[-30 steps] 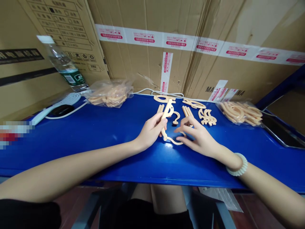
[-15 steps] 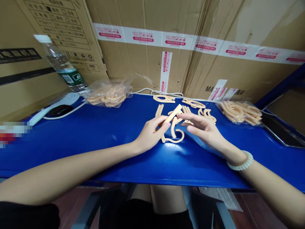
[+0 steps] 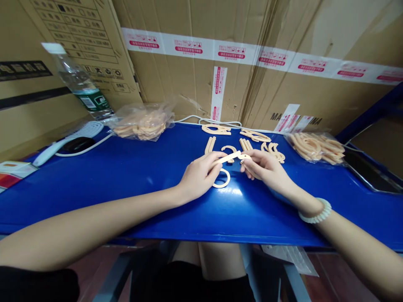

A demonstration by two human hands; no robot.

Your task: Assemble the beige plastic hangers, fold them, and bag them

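Note:
My left hand (image 3: 200, 174) is closed on a straight beige bar (image 3: 229, 157), which slants up to the right. My right hand (image 3: 266, 167) pinches a curved beige piece (image 3: 244, 157) with a small hole, mostly covered by the fingers. The bar's far end is close to this piece; whether they touch I cannot tell. Under my left fingertips a beige hook-shaped piece (image 3: 227, 179) lies on the blue table (image 3: 176, 222), partly hidden. Just beyond the hands lies another hook (image 3: 232, 148), with straight bars (image 3: 210, 145) to its left.
More bars (image 3: 246, 144), curved pieces (image 3: 277, 152) and flat beige frames (image 3: 215, 129) lie farther back. Clear bags of beige parts sit left (image 3: 141, 126) and right (image 3: 316, 147). A water bottle (image 3: 90, 98), a phone (image 3: 371, 172) and cardboard boxes (image 3: 176, 79) border the table.
My right hand has closed on the curved piece and lifted it beside the bar. The bar in my left hand has tilted lower, nearer to level.

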